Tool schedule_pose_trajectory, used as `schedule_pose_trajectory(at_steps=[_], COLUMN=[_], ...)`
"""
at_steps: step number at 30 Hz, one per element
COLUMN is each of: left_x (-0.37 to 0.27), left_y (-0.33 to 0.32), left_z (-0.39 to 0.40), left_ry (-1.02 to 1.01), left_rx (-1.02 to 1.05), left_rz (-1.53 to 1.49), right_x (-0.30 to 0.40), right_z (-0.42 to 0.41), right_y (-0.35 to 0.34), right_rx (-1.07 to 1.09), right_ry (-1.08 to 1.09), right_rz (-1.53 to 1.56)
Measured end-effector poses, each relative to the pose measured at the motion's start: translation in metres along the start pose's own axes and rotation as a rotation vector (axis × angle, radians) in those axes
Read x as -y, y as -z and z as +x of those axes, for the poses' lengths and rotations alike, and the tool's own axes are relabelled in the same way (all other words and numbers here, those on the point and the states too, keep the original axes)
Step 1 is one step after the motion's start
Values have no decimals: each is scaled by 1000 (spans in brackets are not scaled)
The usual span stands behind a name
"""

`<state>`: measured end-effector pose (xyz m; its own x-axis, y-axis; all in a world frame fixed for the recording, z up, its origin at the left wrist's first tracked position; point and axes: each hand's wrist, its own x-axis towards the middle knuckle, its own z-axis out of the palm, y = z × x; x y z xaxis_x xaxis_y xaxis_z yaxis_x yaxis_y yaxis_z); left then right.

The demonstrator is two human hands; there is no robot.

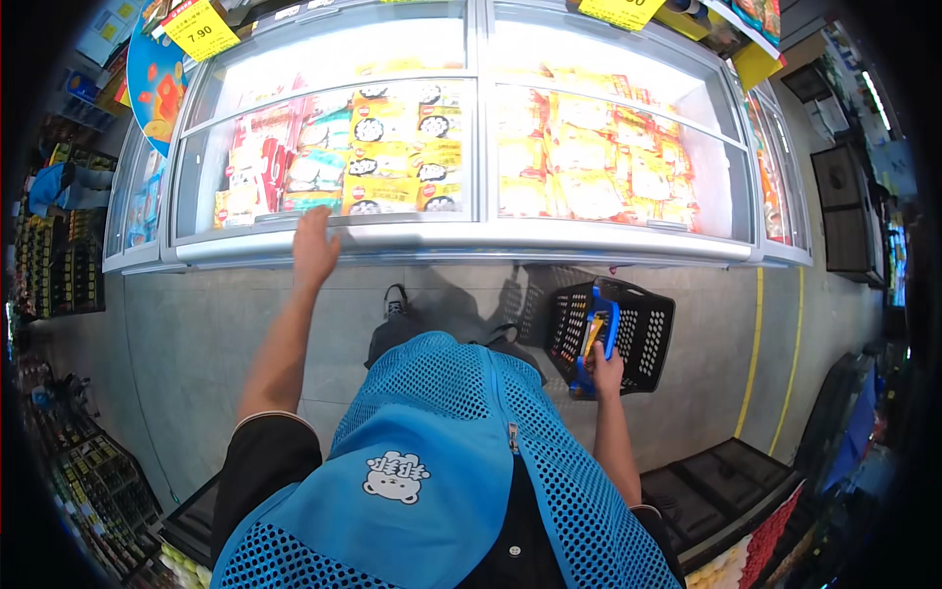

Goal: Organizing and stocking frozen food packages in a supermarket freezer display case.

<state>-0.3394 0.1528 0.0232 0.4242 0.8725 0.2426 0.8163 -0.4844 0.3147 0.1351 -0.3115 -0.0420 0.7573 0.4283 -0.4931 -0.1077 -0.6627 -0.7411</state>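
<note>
My left hand (315,247) is at the front rim of a chest freezer (412,237), its fingertips over the handle end of the left sliding glass lid (294,216); whether it touches is unclear. No item shows in it. Under the glass lie yellow bags of frozen food (375,166), teal bags (318,171) and red packages (257,162). Under the right lid are yellow and orange bags (589,154). My right hand (606,368) grips the blue handle (608,320) of a black plastic shopping basket (647,342), which hangs at my right side. The basket's contents cannot be made out.
Yellow price tags (200,31) hang above the freezer. More freezers adjoin it on both sides. Behind me stand black produce stands (725,493) at right and lower left. Another person (70,188) is at the far left by stocked shelves. Yellow lines (751,353) mark the floor at right.
</note>
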Motion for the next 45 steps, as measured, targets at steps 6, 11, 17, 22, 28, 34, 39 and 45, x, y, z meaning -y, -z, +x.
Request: schedule_pose_trajectory(at_steps=[6,11,17,22,28,34,39,45], left_x=[124,142,164,174,166,173,178,199], left_y=[47,61,50,50,37,44,39,19], left_z=[10,31,46,42,57,70,98,160], left_ry=[99,-73,-78,-113,-210,-355,-344,-348], left_rx=[157,153,195,129,176,230,224,165], left_rz=[51,-76,-47,-33,105,167,220,174], right_x=[13,23,34,59,29,62,72,115], right_z=[-44,-93,-145,-193,-239,-293,-326,-359], right_y=[-54,-101,-156,-206,-241,-276,-317,-379], right_rx=[-38,-201,-220,-92,-65,25,90,73], right_ry=[-11,30,-8,-66,23,32,2,-31], right_rz=[-158,-396,-475,-443,-472,-455,-454,-450])
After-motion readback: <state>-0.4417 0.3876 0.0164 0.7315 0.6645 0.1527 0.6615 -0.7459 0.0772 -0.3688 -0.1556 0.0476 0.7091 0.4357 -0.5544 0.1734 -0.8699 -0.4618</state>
